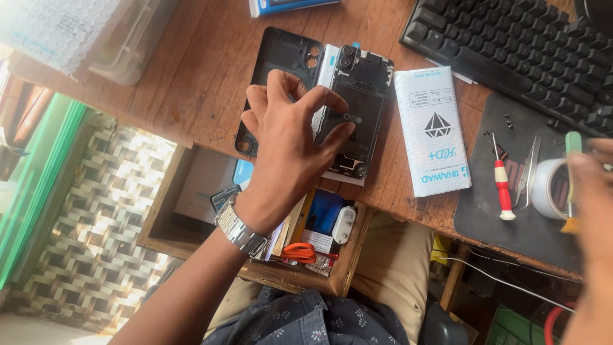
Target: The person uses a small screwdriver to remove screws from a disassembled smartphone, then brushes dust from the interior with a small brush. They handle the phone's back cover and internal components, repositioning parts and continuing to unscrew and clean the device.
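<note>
While the left hand (pixel 287 137) presses spread fingertips on the opened phone (pixel 354 108) lying on the table (pixel 191 76), gripping nothing, the black back cover (pixel 281 57) lies just beyond its knuckles. Blurred at the frame's edge, the right hand (pixel 594 211) is near a tape roll (pixel 550 188); its grip cannot be told.

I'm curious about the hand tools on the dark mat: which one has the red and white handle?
The small screwdriver, lying at the mat's left side. The tweezers just right of it are bare metal, and the brush beyond has a green handle.
</note>
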